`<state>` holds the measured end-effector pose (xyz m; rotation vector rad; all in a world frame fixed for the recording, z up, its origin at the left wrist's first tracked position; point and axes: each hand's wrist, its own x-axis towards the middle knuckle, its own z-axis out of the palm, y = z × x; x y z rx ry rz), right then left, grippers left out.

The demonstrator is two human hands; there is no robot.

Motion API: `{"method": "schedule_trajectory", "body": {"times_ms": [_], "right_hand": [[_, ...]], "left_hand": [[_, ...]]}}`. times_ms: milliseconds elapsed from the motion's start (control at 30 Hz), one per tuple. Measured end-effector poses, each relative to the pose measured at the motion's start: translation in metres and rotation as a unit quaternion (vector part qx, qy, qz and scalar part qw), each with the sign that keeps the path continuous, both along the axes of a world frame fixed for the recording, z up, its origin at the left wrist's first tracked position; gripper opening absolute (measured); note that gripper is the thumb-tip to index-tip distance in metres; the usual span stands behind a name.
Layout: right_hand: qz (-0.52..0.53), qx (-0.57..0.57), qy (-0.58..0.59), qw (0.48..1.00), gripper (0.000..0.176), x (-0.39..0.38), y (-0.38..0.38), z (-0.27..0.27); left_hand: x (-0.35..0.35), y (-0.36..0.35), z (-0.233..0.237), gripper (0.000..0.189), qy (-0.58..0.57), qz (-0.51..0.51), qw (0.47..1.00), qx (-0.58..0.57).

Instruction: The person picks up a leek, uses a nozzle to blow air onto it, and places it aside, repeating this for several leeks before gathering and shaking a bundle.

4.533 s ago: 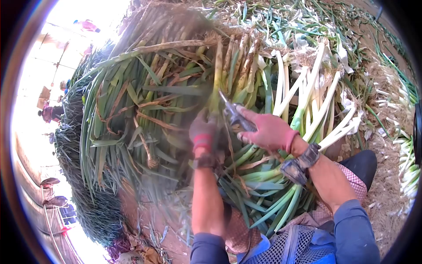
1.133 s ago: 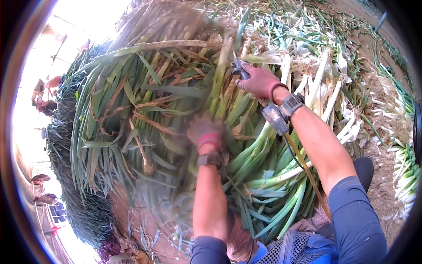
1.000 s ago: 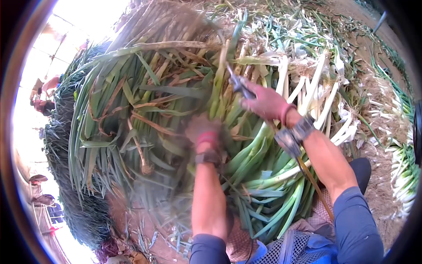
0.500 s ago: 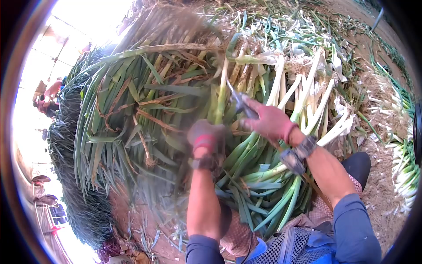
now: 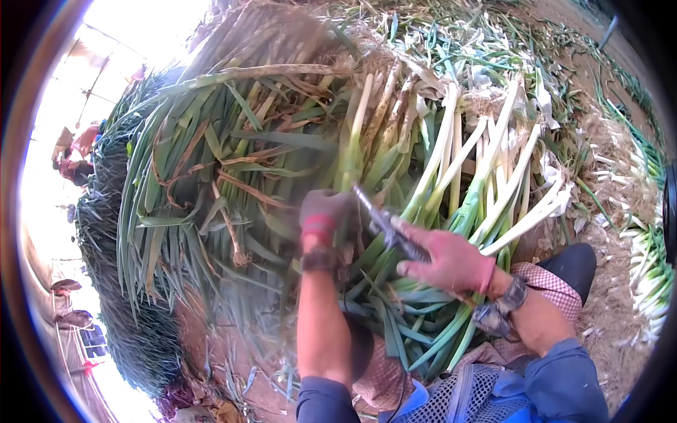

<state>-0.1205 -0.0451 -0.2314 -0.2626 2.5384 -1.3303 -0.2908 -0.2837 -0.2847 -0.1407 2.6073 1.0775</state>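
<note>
My left hand [image 5: 326, 215], in a worn pinkish glove, is closed around the green part of a green onion [image 5: 357, 130], whose pale root end points away from me. My right hand [image 5: 451, 262], gloved too, grips an air blow gun [image 5: 396, 236]. Its thin metal nozzle points up and left at the stalk, close beside my left hand. Leaves around my left hand are blurred. To the right lie several green onions with clean white stems [image 5: 493, 158], their green leaves reaching towards my lap. A grey fitting [image 5: 491, 319] hangs under my right wrist.
At left is a big heap of untrimmed green onions [image 5: 190, 151] with dry brown leaves. Peelings [image 5: 465, 49] cover the ground ahead. A row of white-stemmed onions [image 5: 649, 261] lies at far right. Another person [image 5: 74, 158] is at the far left edge.
My right hand and the blow gun have moved down towards me, so the nozzle has gone from the white stem to the green part. My left hand keeps hold of the stalk.
</note>
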Motion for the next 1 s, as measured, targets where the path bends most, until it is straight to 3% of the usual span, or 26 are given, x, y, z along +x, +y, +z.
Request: {"method": "schedule_trajectory", "body": {"times_ms": [67,200,333,367,500,600,767,933,1000], "right_hand": [[0.013,0.055,-0.055,0.997,0.087,0.006,-0.006,0.008],[-0.058,0.092,-0.062,0.992,0.084,-0.04,-0.003,0.006],[-0.093,0.086,-0.011,0.992,0.083,-0.09,0.011,-0.023],[-0.101,0.103,-0.018,0.989,0.084,-0.095,0.012,-0.01],[-0.053,0.013,-0.065,0.996,0.084,-0.046,0.006,0.004],[0.011,0.016,-0.087,0.996,0.087,-0.005,-0.007,0.02],[-0.07,0.039,-0.086,0.993,0.086,-0.026,-0.013,0.012],[-0.011,0.052,-0.011,0.999,0.08,-0.007,-0.017,0.005],[-0.081,0.037,-0.094,0.992,0.08,-0.032,-0.018,0.013]], "left_hand": [[-0.002,-0.002,-0.001,0.038,0.002,-0.001,1.0,-0.003],[0.001,-0.003,0.003,0.039,-0.014,0.012,1.0,0.018],[0.0,-0.003,0.004,0.039,-0.008,0.006,1.0,-0.013],[0.001,-0.002,0.008,0.039,-0.015,0.009,1.0,0.005],[-0.004,-0.007,0.002,0.036,-0.006,0.02,0.999,0.034],[-0.009,-0.008,-0.006,0.037,0.007,0.011,1.0,0.017],[-0.002,-0.004,0.005,0.039,-0.003,0.016,1.0,0.025],[-0.005,-0.007,-0.002,0.041,-0.002,0.014,0.999,0.031],[-0.005,-0.008,-0.005,0.04,-0.016,0.01,0.999,0.046]]}}
